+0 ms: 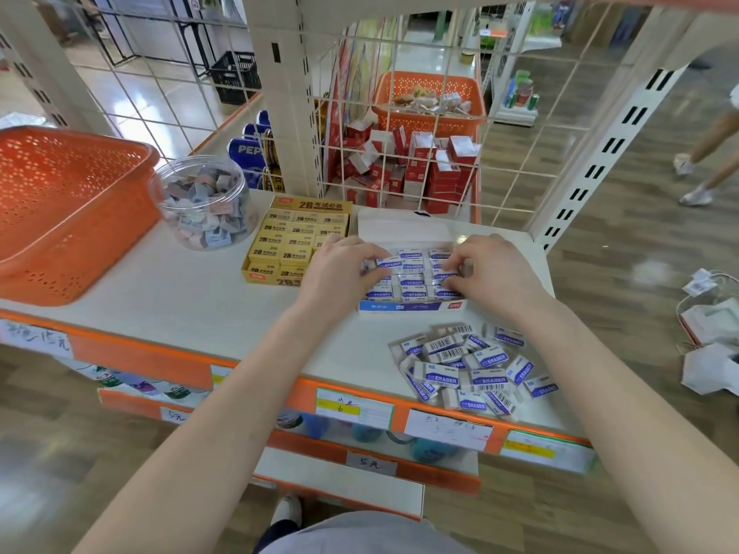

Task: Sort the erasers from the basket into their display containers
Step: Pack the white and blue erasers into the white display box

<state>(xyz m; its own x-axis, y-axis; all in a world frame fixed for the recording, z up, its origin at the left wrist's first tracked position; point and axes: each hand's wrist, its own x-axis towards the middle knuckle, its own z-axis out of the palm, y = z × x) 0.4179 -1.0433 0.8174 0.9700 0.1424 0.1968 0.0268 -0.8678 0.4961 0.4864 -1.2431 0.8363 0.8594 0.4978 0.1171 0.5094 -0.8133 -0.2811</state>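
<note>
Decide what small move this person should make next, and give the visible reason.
Probably lift the right hand from the blue-and-white box, where the left hand also rests, and pick an eraser from the loose pile at the shelf front: many matching erasers lie unsorted there.

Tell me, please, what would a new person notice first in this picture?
Both hands, the left hand and the right hand, rest their fingers on rows of erasers in the white-and-blue box at the middle of the shelf. A loose pile of blue-labelled erasers lies near the front edge, on the right. A big orange basket sits at the far left.
</note>
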